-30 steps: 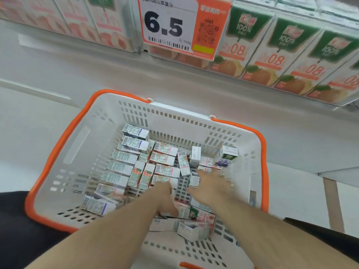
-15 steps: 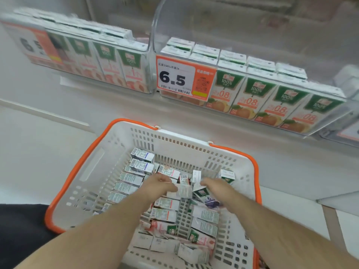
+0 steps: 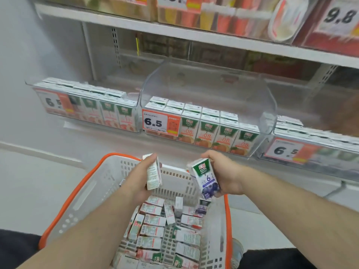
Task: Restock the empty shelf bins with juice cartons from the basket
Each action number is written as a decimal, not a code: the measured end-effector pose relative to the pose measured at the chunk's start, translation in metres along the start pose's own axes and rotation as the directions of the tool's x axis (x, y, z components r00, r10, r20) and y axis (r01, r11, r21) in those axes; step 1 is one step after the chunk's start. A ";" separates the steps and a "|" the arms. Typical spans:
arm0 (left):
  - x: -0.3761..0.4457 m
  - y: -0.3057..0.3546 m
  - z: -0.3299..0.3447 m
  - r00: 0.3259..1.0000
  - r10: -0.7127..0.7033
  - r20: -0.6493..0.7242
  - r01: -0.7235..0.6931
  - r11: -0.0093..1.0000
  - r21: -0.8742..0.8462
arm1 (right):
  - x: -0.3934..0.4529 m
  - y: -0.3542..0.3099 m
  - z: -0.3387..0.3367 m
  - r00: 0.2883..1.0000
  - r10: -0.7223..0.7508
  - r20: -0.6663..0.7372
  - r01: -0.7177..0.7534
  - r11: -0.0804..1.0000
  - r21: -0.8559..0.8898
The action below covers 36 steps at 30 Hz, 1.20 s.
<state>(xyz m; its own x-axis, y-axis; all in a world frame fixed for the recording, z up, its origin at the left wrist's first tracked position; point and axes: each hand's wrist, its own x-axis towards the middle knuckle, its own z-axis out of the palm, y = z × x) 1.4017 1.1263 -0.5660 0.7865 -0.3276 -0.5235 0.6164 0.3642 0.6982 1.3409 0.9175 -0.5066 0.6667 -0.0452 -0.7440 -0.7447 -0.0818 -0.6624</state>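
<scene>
**Two cartons up out of the basket, one per hand**

The right hand [image 3: 226, 174], centre-right of the frame, has its fingers wrapped round a blueberry carton [image 3: 205, 176] — green top panel, "100%", a "6" and dark berries facing the camera, held roughly upright w/ a slight tilt. The left hand [image 3: 142, 176], just left of centre, grips a second carton [image 3: 153, 173] by its sides; only the white printed side panel shows, so flavour can't be told. Both cartons sit above the far rim of the basket, near each other but apart.

Below them, bottom centre, the white basket [image 3: 93, 193] w/ orange rim holds many loose cartons [image 3: 153, 230], most lying flat w/ label-side text up, a few standing on end near the far wall; a purple-marked one lies at the right side.

Behind, mid-frame, a clear plastic bin [image 3: 266, 113] holds rows of upright orange-picture cartons [image 3: 206, 129] marked "08" — filled at the front, open space behind them. A "6.5" price tag [image 3: 160, 123] is fixed to its front left. Left of it, another bin [image 3: 87, 107] is packed w/ pinkish-fronted cartons and its own "6.5" tag. At the right edge a third bin [image 3: 310, 144] also carries a "6.5" tag, contents blurred. The upper shelf [image 3: 174, 30] along the top of the frame carries blurred red and orange products and a "9.8" tag [image 3: 341, 16], upper right.
</scene>
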 end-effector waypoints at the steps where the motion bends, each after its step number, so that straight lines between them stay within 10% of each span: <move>1: -0.003 0.003 0.008 1.000 0.003 0.006 -0.003 1.000 -0.007 | -0.007 -0.004 -0.003 1.000 -0.026 0.014 0.026 1.000 0.016; 11: -0.024 0.022 0.055 0.977 0.011 0.214 -0.045 0.987 0.153 | -0.032 -0.011 -0.010 0.977 -0.214 -0.019 0.211 0.940 0.270; 17: -0.025 0.027 0.073 0.982 -0.061 0.178 0.072 0.996 -0.056 | -0.031 -0.010 -0.020 0.868 -0.420 -0.265 0.491 0.803 0.337; 23: -0.028 0.030 0.090 0.983 0.031 0.178 -0.074 0.968 0.241 | -0.028 -0.017 -0.028 0.791 -0.537 -0.293 0.608 0.739 0.290; 28: -0.027 0.021 0.095 0.907 0.207 0.367 -0.413 0.604 0.681 | -0.032 -0.015 -0.033 0.788 -0.528 -0.317 0.602 0.767 0.220; 36: -0.019 0.006 0.130 0.780 0.231 0.582 -0.625 0.227 0.747 | -0.045 -0.008 -0.051 0.802 -0.470 -0.368 0.586 0.739 0.333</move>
<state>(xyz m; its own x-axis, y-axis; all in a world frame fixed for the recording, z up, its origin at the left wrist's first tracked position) 1.3850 1.0212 -0.4881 0.7333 -0.6789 0.0374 -0.3802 -0.3639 0.8503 1.3180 0.8690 -0.4631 0.8963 -0.3642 -0.2530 -0.1700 0.2448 -0.9546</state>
